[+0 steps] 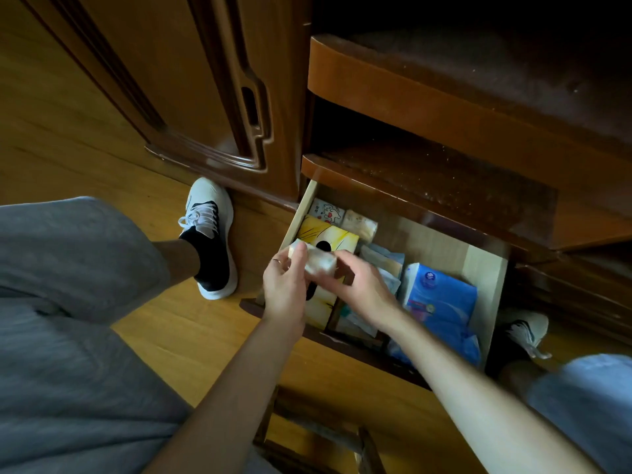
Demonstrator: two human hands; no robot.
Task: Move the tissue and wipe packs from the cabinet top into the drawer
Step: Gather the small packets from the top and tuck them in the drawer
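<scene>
Fingers of both hands [285,285] [362,285] grip blurred pale pack [316,260], over drawer [485,268].

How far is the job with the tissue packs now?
Mostly done, it seems: the open drawer already holds the yellow tissue box, the blue pack and smaller packs. In hand: the left hand and right hand hold a small pale pack above it. The cabinet top is not visible.

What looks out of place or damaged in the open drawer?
Nothing stands out. The packs lie in the drawer, none visibly torn or spilled. Both the left hand and the right hand hold a small pack above it.
</scene>
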